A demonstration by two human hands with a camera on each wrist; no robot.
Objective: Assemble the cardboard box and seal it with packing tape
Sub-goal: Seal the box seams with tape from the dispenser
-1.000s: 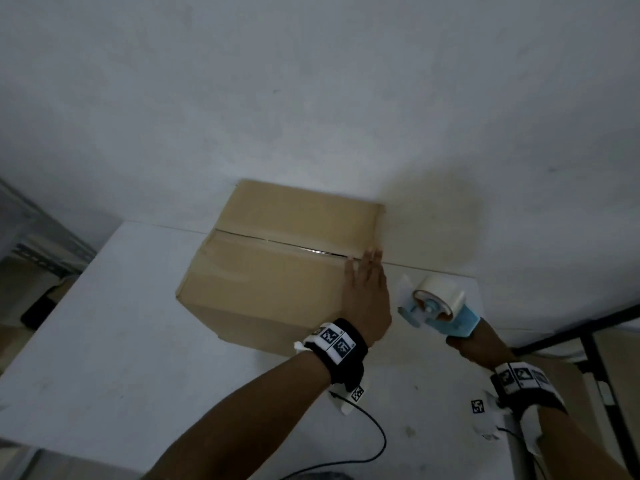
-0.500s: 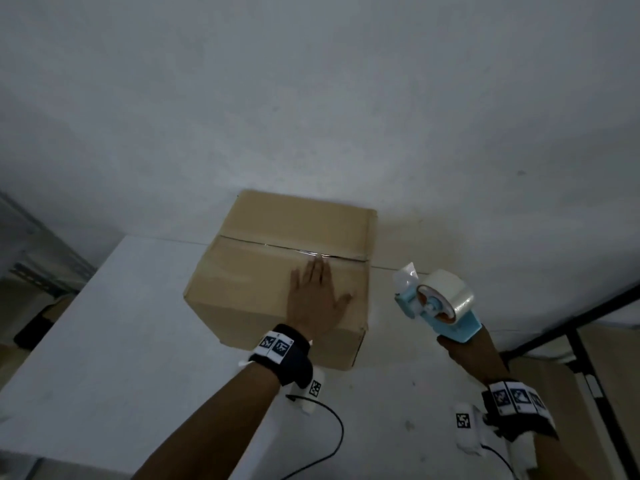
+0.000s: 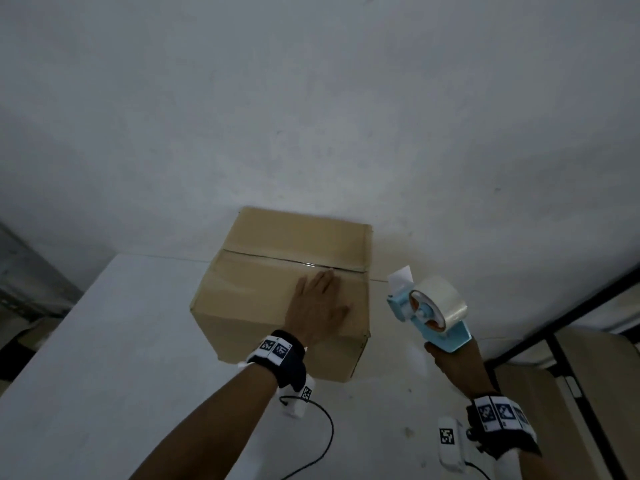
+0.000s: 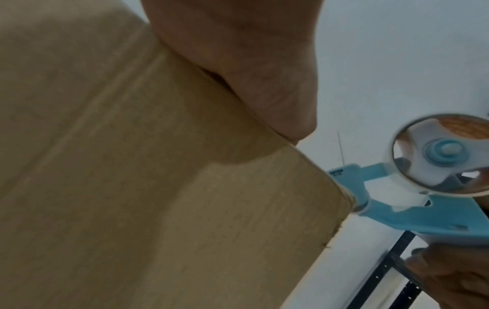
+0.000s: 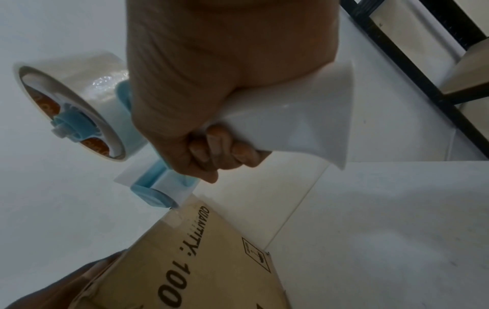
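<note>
White tabletop (image 3: 104, 341): flat left hand (image 3: 317, 311) on matte cardboard box (image 3: 263, 289).

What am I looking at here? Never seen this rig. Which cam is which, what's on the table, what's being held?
No robot: a person works with bare hands, with a camera on the head and one on each wrist band.

The head view looks down at a white table against a wall. On it stands a closed cardboard box with a glossy strip along its top seam. The left hand lies flat on the box top, fingers straight.

The right hand grips the handle of a blue tape dispenser loaded with a clear roll, held in the air to the right of the box.

The left wrist view shows the palm on cardboard, the dispenser beyond. The right wrist view shows fingers round the white handle and printed text on the box side.
</note>
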